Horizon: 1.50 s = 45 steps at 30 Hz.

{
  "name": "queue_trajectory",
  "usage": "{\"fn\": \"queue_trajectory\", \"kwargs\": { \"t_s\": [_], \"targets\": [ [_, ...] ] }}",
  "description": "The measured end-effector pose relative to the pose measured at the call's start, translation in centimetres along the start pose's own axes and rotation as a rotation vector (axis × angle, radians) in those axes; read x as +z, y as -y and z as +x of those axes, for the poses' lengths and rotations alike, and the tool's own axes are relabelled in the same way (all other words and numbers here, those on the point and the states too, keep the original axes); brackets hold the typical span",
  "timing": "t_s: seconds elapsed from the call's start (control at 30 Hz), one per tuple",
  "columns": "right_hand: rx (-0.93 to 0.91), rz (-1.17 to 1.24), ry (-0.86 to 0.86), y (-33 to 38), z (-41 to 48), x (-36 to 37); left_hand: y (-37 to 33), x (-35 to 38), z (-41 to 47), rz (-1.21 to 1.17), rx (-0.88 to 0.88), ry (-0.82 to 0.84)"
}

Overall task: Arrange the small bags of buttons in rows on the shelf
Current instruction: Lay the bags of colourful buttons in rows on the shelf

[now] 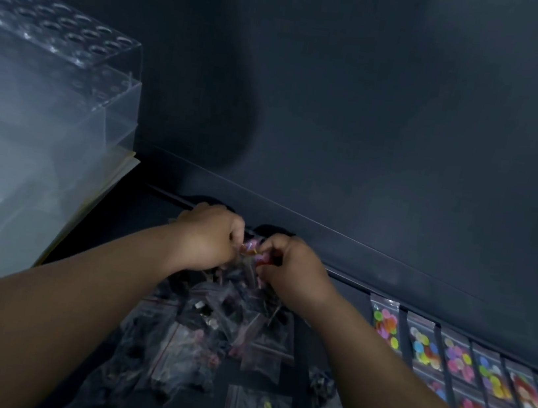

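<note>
Dark shelf (142, 404); left hand (209, 237), right hand (290, 265) both pinching small button bag (251, 248).

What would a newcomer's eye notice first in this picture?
Both hands at the centre: the left hand and right hand pinch one small bag together, above a loose pile of bags. At lower right, neat rows of bright button bags stand out against the dark shelf. A clear plastic box stands at far left.
</note>
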State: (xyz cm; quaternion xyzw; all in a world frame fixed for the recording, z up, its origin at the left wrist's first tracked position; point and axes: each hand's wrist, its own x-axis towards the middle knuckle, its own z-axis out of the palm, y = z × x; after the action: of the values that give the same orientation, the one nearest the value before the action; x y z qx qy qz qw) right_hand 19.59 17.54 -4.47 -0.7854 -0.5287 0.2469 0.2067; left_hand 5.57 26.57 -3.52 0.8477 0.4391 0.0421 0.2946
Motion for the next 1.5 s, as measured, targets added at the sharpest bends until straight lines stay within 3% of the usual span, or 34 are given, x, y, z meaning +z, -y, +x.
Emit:
{"fn": "queue_trajectory", "kwargs": {
  "t_s": [0.07, 0.17, 0.3, 0.57, 0.73, 0.93, 1.07, 1.2, 1.37, 1.5],
  "targets": [
    [0.009, 0.054, -0.027, 0.0, -0.3, 0.0, 0.0, 0.3, 0.0, -0.222, -0.001, 0.002],
    [0.103, 0.36, -0.058, 0.5, -0.9, -0.6, -0.3, 0.2, -0.2, -0.5, -0.022, -0.044],
    [0.225, 0.649, -0.051, 1.0, -1.7, -1.9, -0.8, -1.3, -0.9, -0.682, -0.041, -0.141],
    [0.261, 0.885, -0.033, 1.4, -4.5, -4.2, -2.0, -2.2, -3.4, -1.002, -0.121, -0.007],
    [0.296, 1.029, -0.085, 1.5, -6.6, -5.4, -3.3, -1.8, -5.0, -0.98, -0.138, -0.011],
    [0.339, 1.192, -0.013, 1.0, -9.4, -5.9, -5.2, -1.3, -7.1, -0.913, -0.166, -0.152],
    [0.299, 1.233, 0.056, 0.3, -11.1, -6.6, -6.9, -0.8, -8.7, -0.981, -0.204, -0.163],
    [0.217, 1.214, 0.092, -1.1, -12.7, -7.6, -10.1, 0.8, -10.3, -1.1, -0.191, -0.1],
    [0.267, 1.201, 0.133, -3.9, -15.4, -9.1, -14.5, 3.6, -12.0, -1.194, -0.185, -0.008],
    [0.272, 1.147, 0.065, -7.8, -18.1, -11.1, -19.2, 6.4, -13.4, -1.228, -0.23, 0.12]
  ]
}}
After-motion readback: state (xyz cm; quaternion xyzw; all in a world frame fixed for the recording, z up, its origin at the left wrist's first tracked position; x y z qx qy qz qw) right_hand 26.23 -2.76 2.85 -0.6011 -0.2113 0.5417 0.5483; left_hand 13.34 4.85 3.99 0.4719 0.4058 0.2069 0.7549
